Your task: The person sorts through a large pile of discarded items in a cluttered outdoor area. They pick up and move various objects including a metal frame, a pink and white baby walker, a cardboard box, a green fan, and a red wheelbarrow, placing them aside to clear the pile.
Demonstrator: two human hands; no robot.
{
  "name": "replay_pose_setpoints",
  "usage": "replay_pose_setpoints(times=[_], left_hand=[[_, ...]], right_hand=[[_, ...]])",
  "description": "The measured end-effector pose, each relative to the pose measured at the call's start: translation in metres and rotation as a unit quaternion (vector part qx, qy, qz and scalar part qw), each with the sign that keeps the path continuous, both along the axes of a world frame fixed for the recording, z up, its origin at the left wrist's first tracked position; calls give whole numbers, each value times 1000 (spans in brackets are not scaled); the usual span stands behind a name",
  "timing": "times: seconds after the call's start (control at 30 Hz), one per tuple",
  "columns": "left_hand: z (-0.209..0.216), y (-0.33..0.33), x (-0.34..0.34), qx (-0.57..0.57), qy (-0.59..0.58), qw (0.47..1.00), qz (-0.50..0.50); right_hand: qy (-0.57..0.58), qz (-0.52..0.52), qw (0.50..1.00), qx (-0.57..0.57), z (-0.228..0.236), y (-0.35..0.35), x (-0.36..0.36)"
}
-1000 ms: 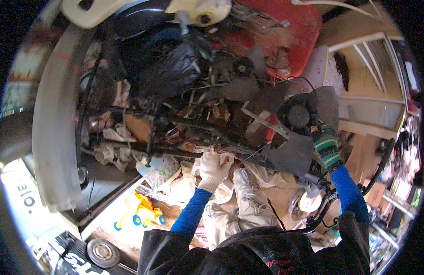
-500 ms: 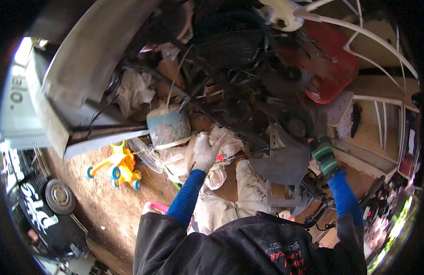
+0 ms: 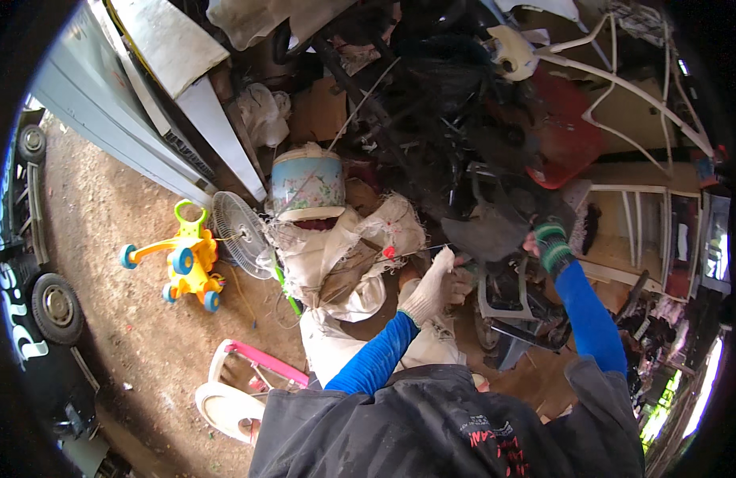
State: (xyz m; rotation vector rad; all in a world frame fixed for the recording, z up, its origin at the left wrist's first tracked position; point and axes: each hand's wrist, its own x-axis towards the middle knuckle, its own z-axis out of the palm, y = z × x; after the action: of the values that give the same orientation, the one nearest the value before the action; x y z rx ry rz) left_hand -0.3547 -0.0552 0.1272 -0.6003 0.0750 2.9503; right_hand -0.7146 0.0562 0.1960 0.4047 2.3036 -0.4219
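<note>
Household castoffs are crowding what appears to be a junk shed or scrap store, its bare-earth floor (image 3: 137, 334) running toward a dark wheeled vehicle (image 3: 33, 374) near nine o'clock. A yellow toy walker (image 3: 191, 259) is resting at nine beside a round fan grille (image 3: 240, 235); a floral container (image 3: 307, 182) is sitting toward ten, a red plastic shell (image 3: 573, 131) is lying at two, and daylight (image 3: 705, 386) is showing at four.

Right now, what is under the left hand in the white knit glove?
Below the left hand and its blue sleeve, part of a pale trouser leg shows. Whatever lies directly beneath the hand is covered, so I can't tell whether it grips anything.
</note>
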Motion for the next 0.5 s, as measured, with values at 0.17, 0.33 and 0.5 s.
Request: replay_pose_setpoints(times=[0.17, 0.33, 0.5], left_hand=[[25, -31, -12, -59, -64, 995, 38], [32, -100, 20, -306, -184, 932, 64], [52, -125, 66, -447, -212, 869, -9]], right_hand=[[17, -68, 995, -69, -25, -34, 30], [-81, 3, 983, -165, -43, -91, 68], [-99, 25, 965, -241, -13, -59, 172]])
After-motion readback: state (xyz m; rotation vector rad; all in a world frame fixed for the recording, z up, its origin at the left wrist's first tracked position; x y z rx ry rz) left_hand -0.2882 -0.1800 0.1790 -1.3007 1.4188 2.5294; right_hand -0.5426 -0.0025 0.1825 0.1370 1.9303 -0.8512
